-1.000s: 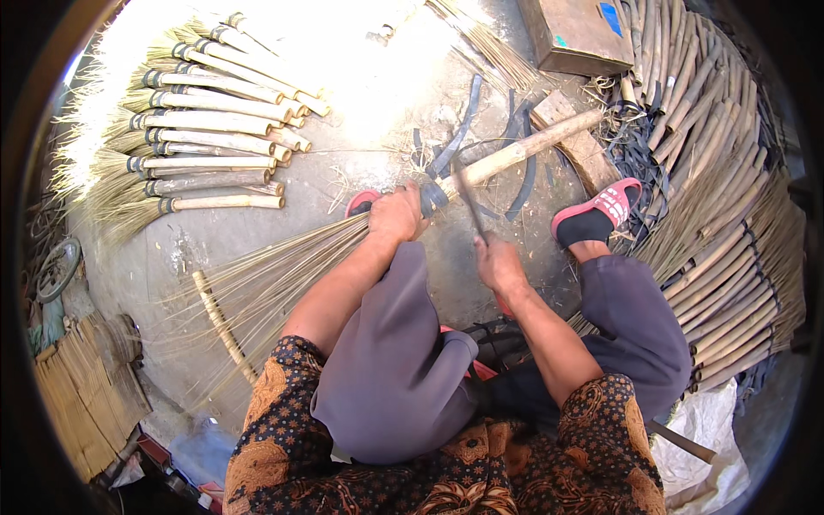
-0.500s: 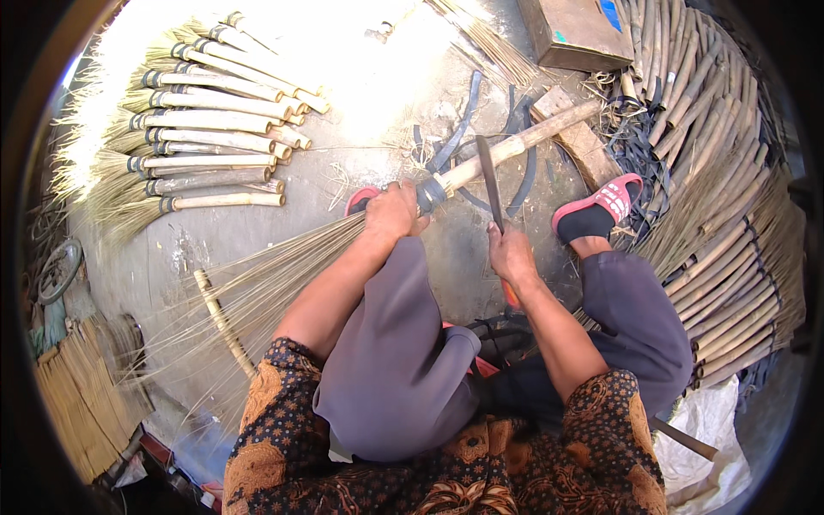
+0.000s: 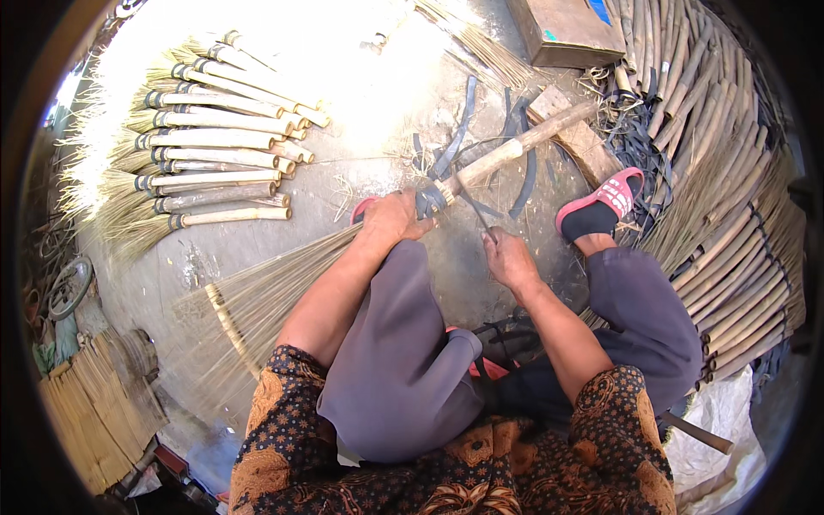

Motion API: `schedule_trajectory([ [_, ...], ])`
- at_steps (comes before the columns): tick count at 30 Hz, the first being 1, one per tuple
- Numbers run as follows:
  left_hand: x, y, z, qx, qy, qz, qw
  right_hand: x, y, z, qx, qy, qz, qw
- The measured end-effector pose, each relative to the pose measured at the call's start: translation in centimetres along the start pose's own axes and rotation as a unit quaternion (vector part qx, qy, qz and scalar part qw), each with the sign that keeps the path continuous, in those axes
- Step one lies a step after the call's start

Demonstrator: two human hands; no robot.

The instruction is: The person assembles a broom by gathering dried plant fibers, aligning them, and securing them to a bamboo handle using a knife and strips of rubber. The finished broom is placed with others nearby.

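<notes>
A half-made broom lies across the ground before me, its wooden handle (image 3: 524,144) pointing up-right and its thin straw bristles (image 3: 257,292) fanning down-left. My left hand (image 3: 390,219) grips the broom's neck where dark strap (image 3: 429,201) is wound around it. My right hand (image 3: 508,257) is closed on a narrow dark blade (image 3: 474,210), whose tip is angled toward the binding. The hands are about a hand's width apart.
Several finished brooms (image 3: 215,159) lie in a row at upper left. Stacked bamboo poles (image 3: 738,223) curve along the right. Loose dark straps (image 3: 455,142), a wooden block (image 3: 577,137) and a box (image 3: 571,30) lie ahead. My red-sandalled foot (image 3: 601,206) rests at right.
My right hand has dropped the blade from a raised, upright position down toward the bound neck of the broom. The left hand has stayed clamped on the neck.
</notes>
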State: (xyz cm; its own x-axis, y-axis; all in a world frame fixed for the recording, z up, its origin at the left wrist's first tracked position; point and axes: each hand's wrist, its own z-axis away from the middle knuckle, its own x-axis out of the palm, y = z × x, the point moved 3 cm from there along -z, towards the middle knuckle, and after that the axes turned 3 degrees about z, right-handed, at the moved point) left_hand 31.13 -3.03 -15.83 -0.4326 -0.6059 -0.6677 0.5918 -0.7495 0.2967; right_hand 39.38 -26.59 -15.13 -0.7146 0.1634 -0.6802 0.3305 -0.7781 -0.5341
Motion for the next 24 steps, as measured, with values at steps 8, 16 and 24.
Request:
schedule_trajectory([
  [8, 2.6, 0.3, 0.1, -0.027, 0.125, -0.026, 0.991, -0.8, -0.7, 0.7, 0.044, -0.012, 0.037, 0.998],
  [16, 2.0, 0.9, 0.6, -0.001, 0.165, -0.031, 0.986, -1.6, -1.9, -0.8, 0.008, -0.058, 0.065, 0.996],
  [24, 1.5, 0.9, 1.3, 0.002, 0.105, -0.037, 0.994, -2.3, -1.1, -0.1, 0.012, -0.044, 0.066, 0.997],
])
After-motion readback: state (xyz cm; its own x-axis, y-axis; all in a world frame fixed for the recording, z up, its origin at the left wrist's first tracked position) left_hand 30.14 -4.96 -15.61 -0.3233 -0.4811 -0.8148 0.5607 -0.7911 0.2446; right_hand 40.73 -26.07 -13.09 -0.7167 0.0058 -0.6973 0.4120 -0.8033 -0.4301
